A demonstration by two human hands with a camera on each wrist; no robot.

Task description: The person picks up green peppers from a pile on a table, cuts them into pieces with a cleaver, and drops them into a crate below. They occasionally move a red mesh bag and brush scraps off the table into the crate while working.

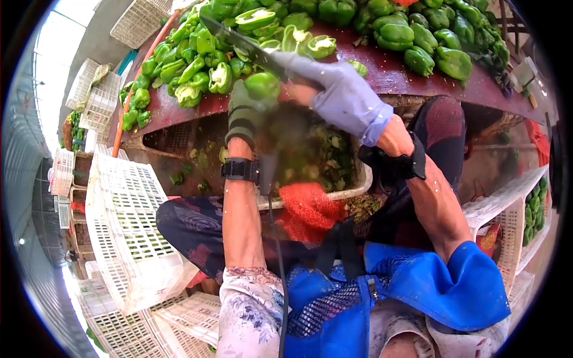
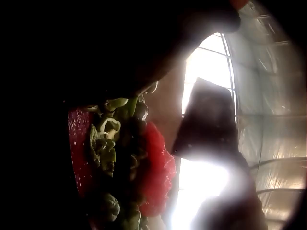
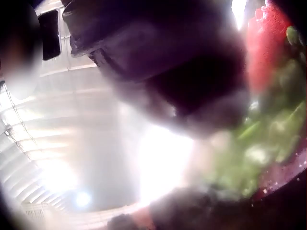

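Observation:
In the head view the left hand [image 1: 245,113], in a green glove, holds a green pepper [image 1: 262,86] at the table's near edge. The right hand [image 1: 343,92], in a pale purple glove, grips a knife whose dark wide blade [image 1: 245,48] points up and left over the peppers, just above the held one. Cut peppers [image 1: 295,40] with pale insides lie past the blade. The left wrist view is mostly dark. A blurred purple glove [image 3: 144,48] fills the top of the right wrist view, its fingertips hidden.
Whole peppers [image 1: 394,33] are heaped at the back right of the dark red table [image 1: 382,77]. Below its edge, between the knees, a tub [image 1: 358,185] holds green pieces, with red netting [image 1: 310,209] at its near rim. White plastic crates [image 1: 128,227] stand at the left.

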